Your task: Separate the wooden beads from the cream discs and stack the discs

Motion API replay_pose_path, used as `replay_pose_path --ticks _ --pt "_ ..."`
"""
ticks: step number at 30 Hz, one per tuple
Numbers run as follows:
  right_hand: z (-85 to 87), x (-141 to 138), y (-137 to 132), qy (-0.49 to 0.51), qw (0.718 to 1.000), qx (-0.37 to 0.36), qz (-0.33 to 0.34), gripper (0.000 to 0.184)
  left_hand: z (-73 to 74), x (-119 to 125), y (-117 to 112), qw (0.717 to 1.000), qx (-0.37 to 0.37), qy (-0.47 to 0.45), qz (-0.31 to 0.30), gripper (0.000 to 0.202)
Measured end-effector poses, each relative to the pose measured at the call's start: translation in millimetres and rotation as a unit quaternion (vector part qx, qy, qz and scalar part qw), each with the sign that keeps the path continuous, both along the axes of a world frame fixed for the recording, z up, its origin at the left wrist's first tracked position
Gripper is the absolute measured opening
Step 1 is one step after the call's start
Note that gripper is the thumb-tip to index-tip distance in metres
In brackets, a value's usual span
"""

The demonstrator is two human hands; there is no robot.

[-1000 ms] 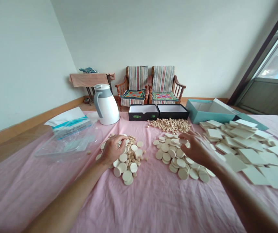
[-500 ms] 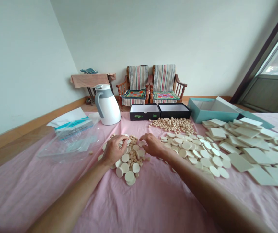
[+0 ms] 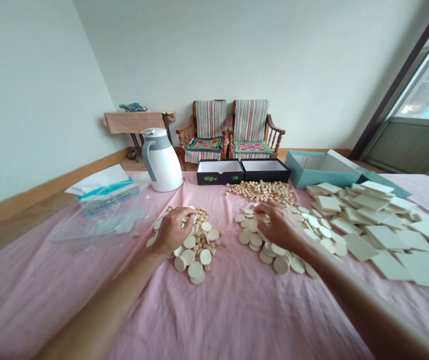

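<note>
Right hand (image 3: 279, 226) is the nearer one to the right-hand disc pile (image 3: 278, 249), directly over it; the mixed pile of discs and small wooden pieces (image 3: 189, 242) lies to its left across a strip of pink cloth (image 3: 233, 300), under the left hand (image 3: 175, 230). Discs are round, no long axis, lying at mixed tilts. Both hands palm-down, fingers bent, right thumb and fingertips pointing left; can't tell if either grips a disc.

My bare forearms (image 3: 104, 295) stretch forward, well apart; my left hand (image 3: 173, 230) and right hand (image 3: 279, 225) both curl, palms downward.
</note>
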State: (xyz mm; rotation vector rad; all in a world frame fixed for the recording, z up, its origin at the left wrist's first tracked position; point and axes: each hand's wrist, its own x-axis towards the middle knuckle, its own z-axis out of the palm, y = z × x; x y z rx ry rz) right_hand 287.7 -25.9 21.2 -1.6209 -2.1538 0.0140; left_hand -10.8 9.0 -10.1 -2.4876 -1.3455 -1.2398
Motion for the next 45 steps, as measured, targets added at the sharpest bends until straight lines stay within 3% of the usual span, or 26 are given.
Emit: replay_pose_path --ticks 3,6,12,15,17,21,26,32,37,39,41,43,45 --pt "6.7 34 -13 -0.035 0.997 0.009 -0.072 0.024 -0.3 2 0 1.000 -0.004 0.007 -0.001 0.017" --pt "9.0 37 -19 -0.030 0.994 0.022 -0.100 0.027 -0.7 4 0 1.000 -0.004 0.007 0.003 0.017" --pt "6.2 -41 -14 0.054 0.991 -0.019 0.124 0.026 -2.7 1 3 1.000 0.005 -0.005 0.014 0.018" --pt "0.0 -83 -12 0.036 0.987 -0.049 0.150 0.026 -2.3 -2 2 1.000 0.000 -0.005 0.018 0.017" --pt "-5.7 -104 -11 0.019 0.990 -0.055 0.131 0.026 -1.1 -2 1 1.000 -0.005 -0.003 0.018 0.018" --pt "-14.8 -124 -9 0.004 0.993 -0.056 0.099 0.022 1.1 -2 -1 1.000 -0.006 0.002 0.015 0.018" --pt "-7.0 -94 -7 0.075 0.994 -0.061 0.058 0.021 -1.0 -3 1 1.000 0.003 0.003 0.009 0.017" --pt "13.7 4 -11 0.110 0.990 -0.016 -0.081 0.017 -2.5 1 2 1.000 0.009 0.003 0.007 0.017" --pt "7.5 66 -5 0.080 0.984 -0.045 -0.152 0.020 0.5 4 -1 1.000 0.000 0.000 0.005 0.017" --pt "5.8 67 -3 0.063 0.985 -0.017 -0.161 0.022 0.9 4 -1 1.000 0.000 0.000 0.008 0.017" --pt "6.8 51 -3 0.056 0.988 0.023 -0.144 0.023 0.9 4 -1 1.000 -0.001 0.001 0.010 0.016" --pt "8.2 21 -4 0.076 0.994 0.016 -0.074 0.023 0.6 4 -1 1.000 0.000 0.003 0.012 0.016" --pt "7.6 -14 -5 0.075 0.996 -0.017 0.039 0.022 0.1 4 -1 1.000 0.001 0.002 0.010 0.017"
